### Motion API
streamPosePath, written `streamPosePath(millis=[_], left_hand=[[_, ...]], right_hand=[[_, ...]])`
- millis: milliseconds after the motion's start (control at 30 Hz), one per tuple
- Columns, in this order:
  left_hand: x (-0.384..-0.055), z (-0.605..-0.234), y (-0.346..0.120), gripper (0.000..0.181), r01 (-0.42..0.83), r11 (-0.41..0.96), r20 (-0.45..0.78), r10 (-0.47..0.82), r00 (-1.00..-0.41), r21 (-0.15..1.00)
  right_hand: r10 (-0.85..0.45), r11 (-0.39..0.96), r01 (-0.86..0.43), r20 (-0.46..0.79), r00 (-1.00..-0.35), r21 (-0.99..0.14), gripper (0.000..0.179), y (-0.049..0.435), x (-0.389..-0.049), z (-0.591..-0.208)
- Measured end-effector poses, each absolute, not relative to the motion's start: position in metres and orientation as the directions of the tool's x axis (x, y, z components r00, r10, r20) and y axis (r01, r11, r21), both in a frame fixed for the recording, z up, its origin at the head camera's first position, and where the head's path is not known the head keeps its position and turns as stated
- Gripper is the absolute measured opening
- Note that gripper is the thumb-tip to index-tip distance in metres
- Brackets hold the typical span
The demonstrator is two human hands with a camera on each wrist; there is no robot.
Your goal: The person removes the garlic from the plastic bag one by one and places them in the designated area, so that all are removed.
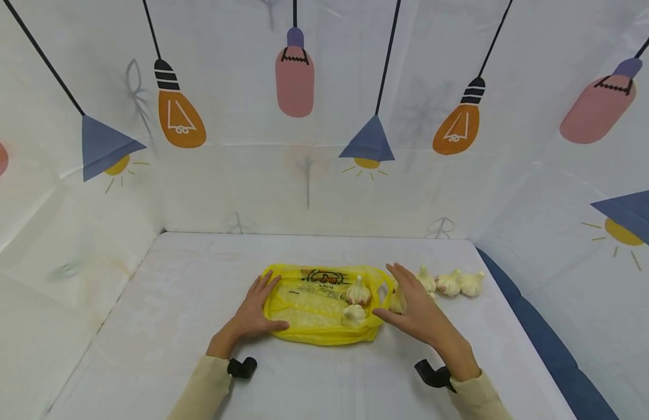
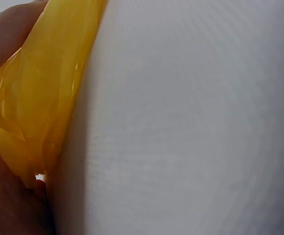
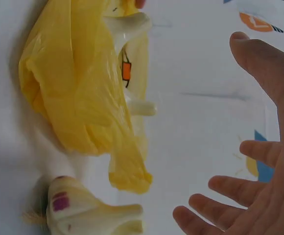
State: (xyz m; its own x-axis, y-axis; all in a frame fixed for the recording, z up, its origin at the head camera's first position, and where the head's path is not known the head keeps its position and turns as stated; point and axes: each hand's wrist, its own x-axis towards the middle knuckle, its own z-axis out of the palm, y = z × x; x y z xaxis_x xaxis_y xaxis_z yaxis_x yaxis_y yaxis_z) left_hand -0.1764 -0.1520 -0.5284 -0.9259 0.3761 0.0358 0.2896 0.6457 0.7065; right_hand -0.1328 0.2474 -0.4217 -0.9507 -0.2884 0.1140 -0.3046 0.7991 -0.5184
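A yellow plastic bag (image 1: 308, 335) with dark print lies on the white table, its top side open. Two garlic bulbs sit in its right half, one garlic bulb (image 1: 358, 291) behind the other; their stems poke up past the bag's rim in the right wrist view. My left hand (image 1: 253, 309) rests against the bag's left end, fingers and thumb spread along it. Over the bag's right end, my right hand (image 1: 421, 312) holds nothing, its fingers spread apart. Beside that end lies another garlic bulb (image 3: 78, 210), partly hidden by the right hand in the head view.
Several more garlic bulbs (image 1: 449, 283) lie in a row right of the bag, toward the table's right edge. The white table (image 1: 188, 291) meets a lamp-patterned sheet (image 1: 324, 198) at the back. Dark blue material (image 1: 539, 326) runs along the right side.
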Motion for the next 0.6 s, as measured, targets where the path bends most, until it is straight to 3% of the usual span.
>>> streamPosePath(millis=[600], left_hand=[[-0.177, -0.528, -0.153, 0.116, 0.287, 0.652, 0.02, 0.385, -0.923, 0.702]], right_hand=[[-0.375, 0.662, -0.26, -0.01, -0.927, -0.703, 0.095, 0.206, -0.152, -0.427]])
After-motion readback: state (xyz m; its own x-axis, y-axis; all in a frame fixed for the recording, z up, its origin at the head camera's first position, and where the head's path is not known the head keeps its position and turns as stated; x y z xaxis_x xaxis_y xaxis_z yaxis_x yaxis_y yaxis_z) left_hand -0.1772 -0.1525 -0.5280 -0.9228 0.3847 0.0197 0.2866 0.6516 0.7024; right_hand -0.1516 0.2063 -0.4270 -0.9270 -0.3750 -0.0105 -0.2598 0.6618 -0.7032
